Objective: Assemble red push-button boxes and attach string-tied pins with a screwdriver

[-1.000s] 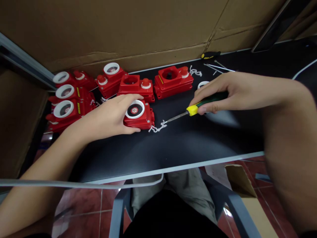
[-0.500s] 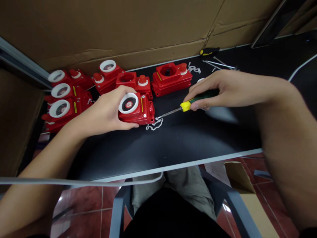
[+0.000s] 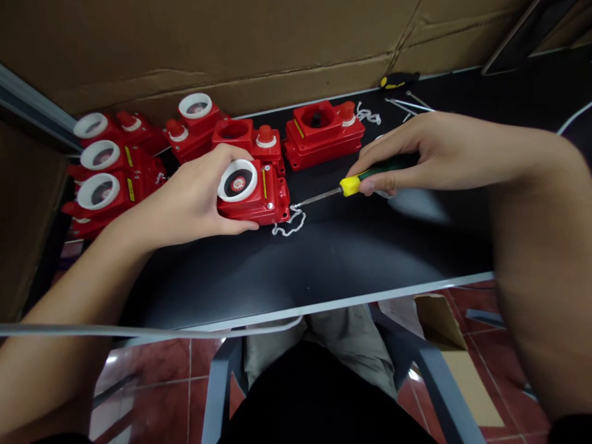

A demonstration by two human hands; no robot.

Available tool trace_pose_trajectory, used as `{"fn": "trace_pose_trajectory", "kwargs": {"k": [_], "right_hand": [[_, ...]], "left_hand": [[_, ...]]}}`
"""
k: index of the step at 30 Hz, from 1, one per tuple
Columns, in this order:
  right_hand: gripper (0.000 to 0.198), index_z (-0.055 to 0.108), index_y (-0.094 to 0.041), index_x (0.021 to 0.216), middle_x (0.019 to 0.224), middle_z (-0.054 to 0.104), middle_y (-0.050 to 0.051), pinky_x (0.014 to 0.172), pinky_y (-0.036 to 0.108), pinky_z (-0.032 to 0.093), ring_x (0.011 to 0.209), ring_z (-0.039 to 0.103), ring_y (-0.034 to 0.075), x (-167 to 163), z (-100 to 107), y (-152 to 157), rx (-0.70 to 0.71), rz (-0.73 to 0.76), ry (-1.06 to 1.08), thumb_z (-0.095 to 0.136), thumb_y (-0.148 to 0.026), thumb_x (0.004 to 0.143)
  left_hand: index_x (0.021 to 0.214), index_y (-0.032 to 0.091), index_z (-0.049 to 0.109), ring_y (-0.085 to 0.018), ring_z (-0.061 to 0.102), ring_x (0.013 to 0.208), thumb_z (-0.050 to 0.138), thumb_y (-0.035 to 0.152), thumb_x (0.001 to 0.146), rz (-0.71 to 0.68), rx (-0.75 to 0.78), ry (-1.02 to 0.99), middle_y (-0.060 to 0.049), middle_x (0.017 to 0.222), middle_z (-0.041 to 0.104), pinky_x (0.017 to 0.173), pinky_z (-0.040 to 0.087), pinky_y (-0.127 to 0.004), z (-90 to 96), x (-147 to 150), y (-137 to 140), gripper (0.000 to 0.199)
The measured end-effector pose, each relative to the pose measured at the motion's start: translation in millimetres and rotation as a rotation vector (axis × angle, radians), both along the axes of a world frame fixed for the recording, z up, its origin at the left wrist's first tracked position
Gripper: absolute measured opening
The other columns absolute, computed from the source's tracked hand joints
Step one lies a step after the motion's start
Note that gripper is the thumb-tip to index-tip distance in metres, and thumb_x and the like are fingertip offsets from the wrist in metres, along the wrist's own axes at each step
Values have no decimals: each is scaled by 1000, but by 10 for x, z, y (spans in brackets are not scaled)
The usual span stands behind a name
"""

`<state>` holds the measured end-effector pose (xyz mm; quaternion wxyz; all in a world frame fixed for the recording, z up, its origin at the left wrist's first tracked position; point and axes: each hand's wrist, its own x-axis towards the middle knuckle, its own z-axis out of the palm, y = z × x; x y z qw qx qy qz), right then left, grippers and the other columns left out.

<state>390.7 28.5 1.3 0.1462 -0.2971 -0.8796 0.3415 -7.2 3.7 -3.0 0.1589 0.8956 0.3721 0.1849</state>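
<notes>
My left hand (image 3: pixel 198 194) is wrapped round a red box (image 3: pixel 254 206) with a white ring on top, keeping it on the black tabletop. A screwdriver (image 3: pixel 350 185) with a yellow and green handle lies in the closed fingers of my right hand (image 3: pixel 402 160). Its shaft points left, and the tip reaches the box's right end, beside a white chain (image 3: pixel 290 231). Whether the tip sits on a screw there is too small to tell. Part of a white piece shows beneath my right hand.
Several similar red boxes (image 3: pixel 108 185) stand at the left. Behind my left hand is another red box (image 3: pixel 234 132), and one more red box (image 3: pixel 324 139) stands farther right. A yellow and black handled tool (image 3: pixel 398 80) and metal rods (image 3: pixel 409 105) lie at the back, before a cardboard wall (image 3: pixel 277 43).
The whole view has shifted slightly, moving the boxes up and left in the picture. Both hands keep their grips, and the screwdriver tip stays at the box's right end.
</notes>
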Motion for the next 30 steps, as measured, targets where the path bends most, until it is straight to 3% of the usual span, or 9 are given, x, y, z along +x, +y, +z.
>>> {"fn": "trace_pose_trajectory", "kwargs": {"k": [8,13,22,26,30], "right_hand": [[32,91,-30,117,85,85,-2,56,26,54,56,68,9,-20,-12,-5,22,-19,-23,81,-58,103],[29,92,-31,113,86,86,-3,55,27,56,55,70,10,-20,3,-24,50,-29,-24,82,-56,103],[31,92,-33,118,81,83,-2,60,30,56,63,70,12,-1,122,-39,47,-71,-136,82,-58,103],[30,92,-36,119,87,84,-3,61,31,57,64,70,12,-10,108,-65,48,-124,-176,79,-58,104],[23,92,-38,115,86,83,-4,61,33,56,63,70,13,-20,99,-75,53,-145,-173,82,-55,104]], "left_hand": [[135,30,66,-29,75,111,97,76,76,35,-36,-5,-3,133,78,101,64,-43,27,28,-35,82],[134,26,67,-29,75,105,103,69,70,21,-18,-21,-7,133,79,99,65,-44,19,20,-17,85],[140,21,61,-28,77,104,93,72,84,-45,111,14,-10,132,78,92,66,-40,-14,-22,8,82],[142,22,58,-30,79,107,81,88,86,-64,134,52,-7,131,75,93,69,-46,-15,-25,11,90],[142,22,57,-32,81,112,80,91,84,-63,125,49,-8,134,73,100,70,-52,-17,-23,7,93]]}}
